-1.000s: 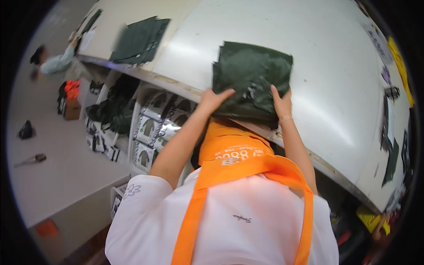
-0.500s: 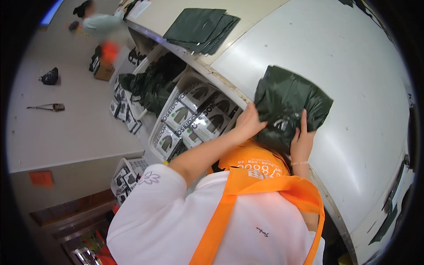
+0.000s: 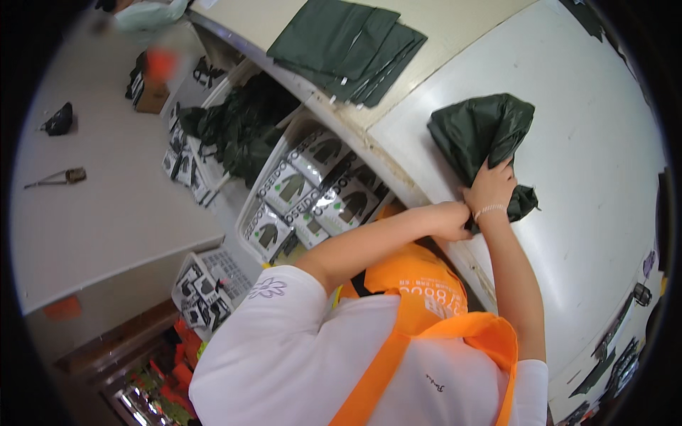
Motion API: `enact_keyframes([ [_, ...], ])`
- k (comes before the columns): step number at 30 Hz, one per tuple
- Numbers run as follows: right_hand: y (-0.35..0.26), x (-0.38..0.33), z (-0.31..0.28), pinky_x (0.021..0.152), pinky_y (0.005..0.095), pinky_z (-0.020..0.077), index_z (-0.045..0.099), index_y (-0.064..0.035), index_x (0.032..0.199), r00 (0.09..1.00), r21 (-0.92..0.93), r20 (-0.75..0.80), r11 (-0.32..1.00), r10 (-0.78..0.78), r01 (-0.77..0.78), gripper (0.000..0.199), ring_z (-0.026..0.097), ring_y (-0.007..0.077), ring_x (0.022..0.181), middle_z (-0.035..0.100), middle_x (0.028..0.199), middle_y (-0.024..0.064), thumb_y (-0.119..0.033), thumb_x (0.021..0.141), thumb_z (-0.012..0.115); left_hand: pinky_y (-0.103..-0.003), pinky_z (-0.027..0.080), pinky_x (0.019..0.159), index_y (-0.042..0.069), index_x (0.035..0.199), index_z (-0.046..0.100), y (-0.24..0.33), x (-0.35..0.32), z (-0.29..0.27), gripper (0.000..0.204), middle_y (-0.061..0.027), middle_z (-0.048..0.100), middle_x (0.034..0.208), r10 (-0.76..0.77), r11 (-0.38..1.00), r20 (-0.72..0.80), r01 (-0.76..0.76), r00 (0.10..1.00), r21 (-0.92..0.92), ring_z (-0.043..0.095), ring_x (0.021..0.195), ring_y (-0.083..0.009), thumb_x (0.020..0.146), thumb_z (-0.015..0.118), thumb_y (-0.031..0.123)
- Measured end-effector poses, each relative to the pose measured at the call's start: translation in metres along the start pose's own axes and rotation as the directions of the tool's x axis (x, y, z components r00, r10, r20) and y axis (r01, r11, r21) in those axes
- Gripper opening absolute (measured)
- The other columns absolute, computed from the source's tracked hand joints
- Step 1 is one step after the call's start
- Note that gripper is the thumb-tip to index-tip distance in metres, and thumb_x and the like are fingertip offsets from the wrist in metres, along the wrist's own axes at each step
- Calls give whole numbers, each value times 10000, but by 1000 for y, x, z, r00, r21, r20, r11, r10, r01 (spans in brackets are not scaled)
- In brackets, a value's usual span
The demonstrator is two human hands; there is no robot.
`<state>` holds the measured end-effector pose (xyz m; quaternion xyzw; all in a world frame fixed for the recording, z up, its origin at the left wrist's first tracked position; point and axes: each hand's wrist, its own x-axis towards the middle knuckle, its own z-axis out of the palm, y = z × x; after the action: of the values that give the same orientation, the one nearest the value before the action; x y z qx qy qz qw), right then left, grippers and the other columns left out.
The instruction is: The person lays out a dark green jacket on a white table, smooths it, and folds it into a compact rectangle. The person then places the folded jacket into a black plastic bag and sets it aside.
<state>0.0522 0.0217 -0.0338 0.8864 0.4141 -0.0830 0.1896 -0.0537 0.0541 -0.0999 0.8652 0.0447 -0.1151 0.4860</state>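
A dark green folded bundle of thin, shiny fabric [image 3: 472, 124], like a rain garment, lies on the pale worktop [image 3: 582, 213] close to its edge. Its far part bulges up; a smaller end pokes out to the right of my wrist. My left hand [image 3: 451, 221] is closed at the bundle's near edge, its fingertips partly hidden behind my right wrist. Across the middle, my right hand [image 3: 491, 186] grips the fabric with bent fingers. Farther off on the table, several flat dark green folded pieces [image 3: 341, 46] lie in an overlapping stack.
Left of the table edge, a white bin [image 3: 249, 220] holds several packets with jacket pictures. Beyond it, another bin holds loose dark green fabric [image 3: 238, 131]. A lower basket [image 3: 224, 273] contains more packets. Dark scraps [image 3: 604, 355] lie at the right. A co-worker's sleeve [image 3: 149, 14] shows upper left.
My right hand has moved over the bundle and gathered it, so it is narrower and more crumpled. My left hand has shifted right and nearer, beside my right wrist.
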Motion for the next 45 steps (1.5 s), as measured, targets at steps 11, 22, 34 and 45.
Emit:
enact_keyframes([
  [11,8,4,1,873,402,383,493,-40,1310,992,21,-72,994,-107,109,762,462,329,998,513,1079,218,-393,668,705,-515,256,1063,24,1366,391,-216,22,-274,750,-196,315,1455,-129,633,-895,730,428,258,272,1344,-351,783,628,433],
  [22,136,-115,44,884,333,446,547,61,1135,838,974,176,32,517,-224,456,595,253,1000,623,1094,170,-138,748,682,-455,278,1036,22,1274,493,-23,79,-12,563,-185,367,1390,198,911,-369,-31,908,412,341,1270,-338,826,605,345],
  [34,130,-237,38,910,369,444,545,-28,1234,877,900,10,378,480,-217,594,578,362,1041,592,1143,218,-152,681,724,-402,487,702,64,808,632,-25,122,5,83,-96,586,847,427,886,-246,-349,870,305,584,848,-298,810,633,147],
  [45,120,-154,55,880,421,450,535,-163,1272,998,796,-51,601,-48,70,670,543,393,1006,540,1098,199,-282,647,742,-266,485,690,7,914,679,73,89,-110,155,-72,688,822,274,962,333,-263,902,-78,609,710,-134,835,638,134],
])
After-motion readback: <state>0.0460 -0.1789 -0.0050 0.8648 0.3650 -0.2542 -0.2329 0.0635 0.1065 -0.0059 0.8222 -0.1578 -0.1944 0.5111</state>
